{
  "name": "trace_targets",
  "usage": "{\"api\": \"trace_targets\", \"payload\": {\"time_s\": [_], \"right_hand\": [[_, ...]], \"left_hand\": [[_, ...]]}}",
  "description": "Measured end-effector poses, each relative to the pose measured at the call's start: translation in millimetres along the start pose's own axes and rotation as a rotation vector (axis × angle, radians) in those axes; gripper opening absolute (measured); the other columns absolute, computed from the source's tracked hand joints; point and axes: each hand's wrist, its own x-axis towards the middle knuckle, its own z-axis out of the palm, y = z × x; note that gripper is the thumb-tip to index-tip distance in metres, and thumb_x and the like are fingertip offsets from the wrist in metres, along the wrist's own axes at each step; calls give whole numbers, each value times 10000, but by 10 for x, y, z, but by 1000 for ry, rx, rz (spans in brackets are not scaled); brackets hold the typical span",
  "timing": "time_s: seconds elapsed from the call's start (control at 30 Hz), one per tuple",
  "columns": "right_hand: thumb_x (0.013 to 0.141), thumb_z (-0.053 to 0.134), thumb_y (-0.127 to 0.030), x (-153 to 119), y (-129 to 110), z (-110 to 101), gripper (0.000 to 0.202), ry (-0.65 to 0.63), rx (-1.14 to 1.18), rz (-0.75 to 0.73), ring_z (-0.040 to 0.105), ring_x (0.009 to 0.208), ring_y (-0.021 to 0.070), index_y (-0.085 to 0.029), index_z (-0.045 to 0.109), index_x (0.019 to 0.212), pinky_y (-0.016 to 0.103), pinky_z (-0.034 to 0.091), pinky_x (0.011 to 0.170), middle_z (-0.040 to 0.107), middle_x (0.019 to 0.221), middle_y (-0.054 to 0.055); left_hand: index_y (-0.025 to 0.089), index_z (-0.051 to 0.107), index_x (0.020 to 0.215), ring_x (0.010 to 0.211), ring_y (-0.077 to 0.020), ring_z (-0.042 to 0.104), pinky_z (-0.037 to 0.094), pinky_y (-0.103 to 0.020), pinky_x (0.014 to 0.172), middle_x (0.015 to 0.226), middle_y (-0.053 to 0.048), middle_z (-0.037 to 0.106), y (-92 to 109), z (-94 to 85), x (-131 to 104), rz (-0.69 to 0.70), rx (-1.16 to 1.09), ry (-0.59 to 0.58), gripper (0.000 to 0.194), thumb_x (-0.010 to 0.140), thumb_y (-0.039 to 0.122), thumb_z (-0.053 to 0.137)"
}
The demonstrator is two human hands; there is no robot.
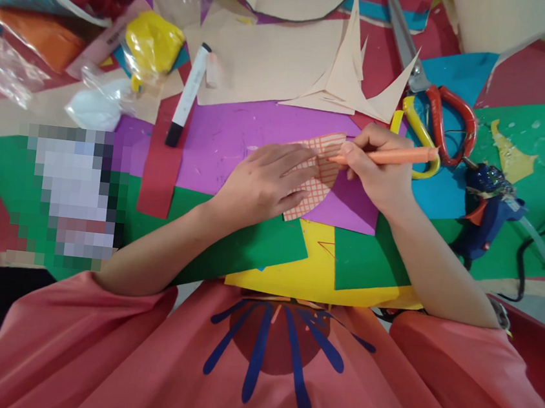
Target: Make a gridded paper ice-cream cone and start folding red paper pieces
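A cream paper piece (320, 186) with a curved edge and an orange grid of lines lies on the purple sheet (221, 134). My left hand (268, 181) rests flat on its left part, fingers stretched out over it. From the right, my right hand (381, 167) pinches an orange marker (404, 155). The marker's tip is at the upper part of the gridded paper, close to my left fingertips. Part of the paper is hidden under both hands.
Red and yellow-handled scissors (451, 125) and a blue glue gun (485, 220) with a cord lie to the right. Left are a white marker (189, 91), a red strip (160, 173) and bagged yellow clay (153, 42). Cream offcuts (272, 61) lie behind.
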Motion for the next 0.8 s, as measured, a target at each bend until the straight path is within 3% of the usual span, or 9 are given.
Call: {"api": "trace_targets", "payload": {"time_s": [0.33,0.47,0.63,0.8], "right_hand": [[836,642,-526,5,23,4,366,-47,-64,-18,502,569,136,-242,507,650,285,402,529,536,543,-21],[865,612,-423,9,35,9,344,-42,-68,-82,465,521,102,-215,489,620,271,361,512,513,545,-33],[864,608,-327,18,32,8,352,-74,-33,-84,450,515,77,-199,456,574,246,393,537,493,538,-43],[828,635,-282,19,26,15,356,-78,12,-49,408,502,67,-194,438,545,234,383,515,450,517,-48]], "left_hand": [[199,599,1218,1216,-258,609,517,-421,988,1287,-124,648,-6,20,-8,45,45,61,303,946,281,495],[226,597,1219,1274,-249,567,483,-434,1029,1337,-109,616,-3,16,-2,-14,21,-27,297,951,265,474],[192,615,1172,1229,-260,598,511,-426,988,1293,-119,641,-19,36,-12,39,53,56,273,946,291,497],[203,601,1213,1271,-272,565,477,-466,1030,1329,-130,614,-20,38,-20,-10,-19,-7,299,948,277,484]]}}
